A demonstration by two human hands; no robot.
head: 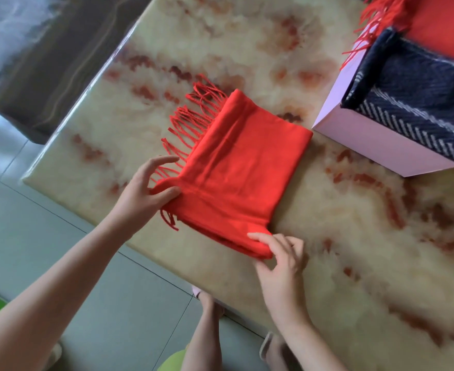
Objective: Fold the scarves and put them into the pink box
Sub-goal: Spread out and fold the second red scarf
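Left hand (145, 191) spread, thumb on fringed edge of red scarf (236, 167); right hand (282, 266) pinching its near corner

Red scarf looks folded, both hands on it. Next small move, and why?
Probably grip both ends and lift it toward the pink box. The red scarf already lies as a compact rectangle, left hand touching its fringed edge, right hand pinching the near corner; the open box stands close by.
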